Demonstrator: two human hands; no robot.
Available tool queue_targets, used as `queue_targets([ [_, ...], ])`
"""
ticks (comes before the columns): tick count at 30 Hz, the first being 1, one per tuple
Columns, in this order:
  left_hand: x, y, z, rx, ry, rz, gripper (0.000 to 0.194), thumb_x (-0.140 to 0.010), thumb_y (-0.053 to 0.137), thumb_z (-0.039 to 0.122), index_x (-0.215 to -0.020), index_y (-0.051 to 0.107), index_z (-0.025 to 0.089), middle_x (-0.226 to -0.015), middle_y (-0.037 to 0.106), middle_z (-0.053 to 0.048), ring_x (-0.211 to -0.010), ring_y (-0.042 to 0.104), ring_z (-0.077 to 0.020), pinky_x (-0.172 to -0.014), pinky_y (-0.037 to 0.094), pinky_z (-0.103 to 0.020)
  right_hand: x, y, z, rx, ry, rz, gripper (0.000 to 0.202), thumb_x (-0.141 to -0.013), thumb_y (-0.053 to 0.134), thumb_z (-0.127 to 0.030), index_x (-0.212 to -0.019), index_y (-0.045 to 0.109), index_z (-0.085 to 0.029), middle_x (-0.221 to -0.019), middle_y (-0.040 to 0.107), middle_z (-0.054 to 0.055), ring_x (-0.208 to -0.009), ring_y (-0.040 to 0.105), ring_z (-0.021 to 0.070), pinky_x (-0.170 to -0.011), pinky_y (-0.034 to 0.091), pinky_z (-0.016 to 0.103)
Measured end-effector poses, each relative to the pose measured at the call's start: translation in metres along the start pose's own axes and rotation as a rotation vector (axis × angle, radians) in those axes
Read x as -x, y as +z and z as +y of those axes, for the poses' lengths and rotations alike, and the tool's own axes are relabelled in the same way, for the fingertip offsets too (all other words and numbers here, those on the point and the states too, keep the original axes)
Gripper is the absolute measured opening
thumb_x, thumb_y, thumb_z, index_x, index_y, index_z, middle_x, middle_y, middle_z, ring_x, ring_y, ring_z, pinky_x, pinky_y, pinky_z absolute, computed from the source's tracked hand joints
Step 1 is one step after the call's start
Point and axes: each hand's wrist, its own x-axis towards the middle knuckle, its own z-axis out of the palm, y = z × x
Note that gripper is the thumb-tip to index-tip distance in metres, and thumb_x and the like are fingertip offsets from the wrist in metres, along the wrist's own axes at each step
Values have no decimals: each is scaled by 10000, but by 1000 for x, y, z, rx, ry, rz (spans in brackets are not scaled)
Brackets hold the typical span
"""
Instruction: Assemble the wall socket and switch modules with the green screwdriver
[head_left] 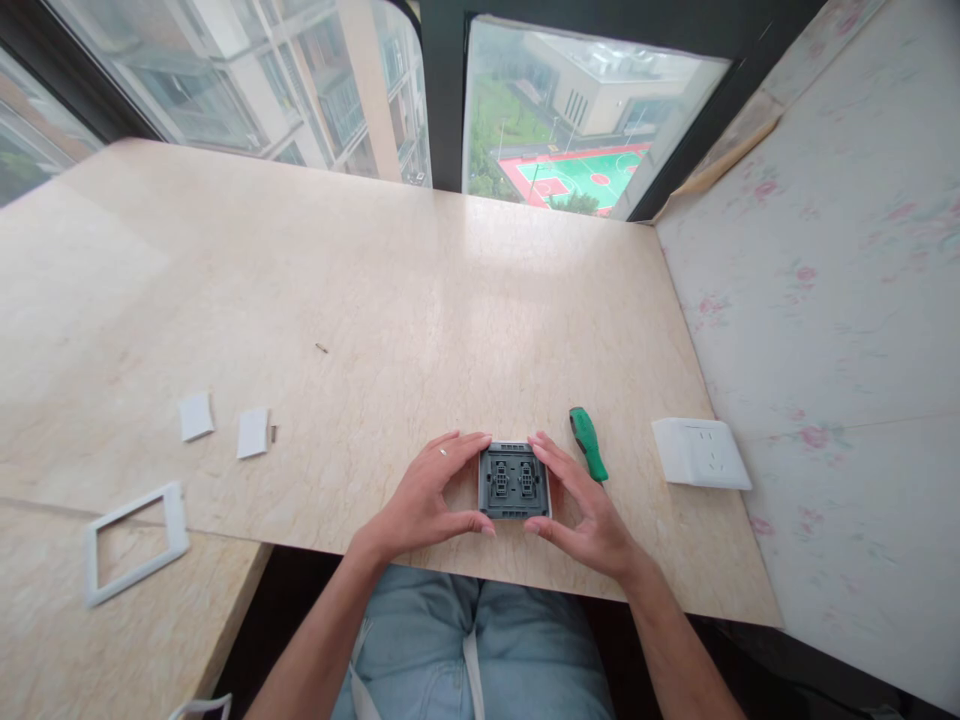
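Observation:
A wall switch with its dark grey inside showing (514,482) lies near the front edge of the table. Two black rocker mechanisms sit side by side in it, and a thin white rim surrounds it. My left hand (435,492) grips its left side, thumb at the near corner and fingers at the far one. On the opposite side my right hand (581,505) grips it the same way. Just beyond my right hand rests a screwdriver with a green handle (587,443), its tip hidden behind the hand.
Two white switch buttons (196,416) lie at the left, a small screw (274,434) beside one. Another small metal piece (322,348) lies farther back. A white frame (136,541) is at the front left. A white socket box (701,454) stands by the right wall.

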Motion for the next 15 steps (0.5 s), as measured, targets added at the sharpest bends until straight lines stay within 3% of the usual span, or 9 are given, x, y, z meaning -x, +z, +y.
queue_targets([
  [15,4,1,0,38,-51,-5,988,-695,804,632,-1523,367,315,-1487,538,-130,-1384,495,-345,-1194,330,-578,3,3,3,-5,2,27,785,-888,721,-370,-1559,314,-343,-1618,374,85,-1499,334,275,-1217,324,503],
])
